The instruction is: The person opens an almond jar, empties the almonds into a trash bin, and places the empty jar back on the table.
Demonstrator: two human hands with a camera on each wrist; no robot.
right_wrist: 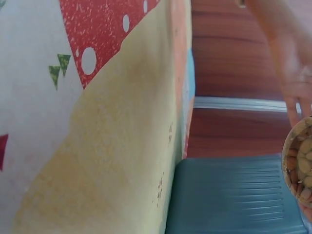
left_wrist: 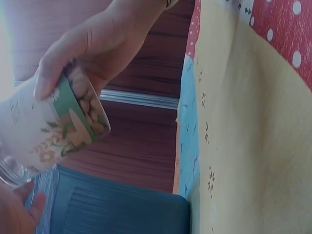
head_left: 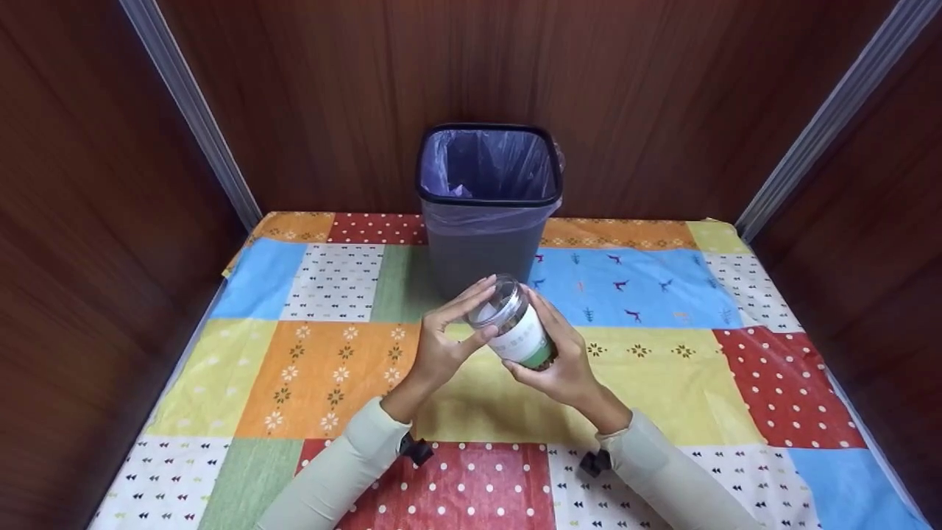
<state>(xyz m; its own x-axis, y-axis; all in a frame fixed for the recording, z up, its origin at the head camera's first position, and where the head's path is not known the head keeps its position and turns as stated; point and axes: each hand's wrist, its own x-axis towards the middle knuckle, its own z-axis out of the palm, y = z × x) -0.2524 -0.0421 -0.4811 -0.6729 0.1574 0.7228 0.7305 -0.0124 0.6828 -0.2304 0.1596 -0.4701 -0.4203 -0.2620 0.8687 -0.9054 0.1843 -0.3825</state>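
A clear jar [head_left: 524, 340] with a white and green label is held tilted over the tablecloth, its top toward the upper left. Brown nut-like pieces show through its base in both wrist views. My right hand [head_left: 565, 362] grips the jar's body from the right, the thumb along its near side. At the clear top end, my left hand [head_left: 445, 338] has its thumb and fingers on either side of the rim. In the left wrist view the right hand [left_wrist: 105, 44] wraps the labelled jar [left_wrist: 63, 117]. The right wrist view shows the jar's round base [right_wrist: 301, 163].
Behind the hands stands a grey bin [head_left: 482, 250] with a black rim and a thin plastic liner [head_left: 508, 158]. A patchwork cloth [head_left: 324, 375] covers the table. Brown wood-look panels [head_left: 331, 110] with metal corner strips [head_left: 210, 118] enclose the back and sides.
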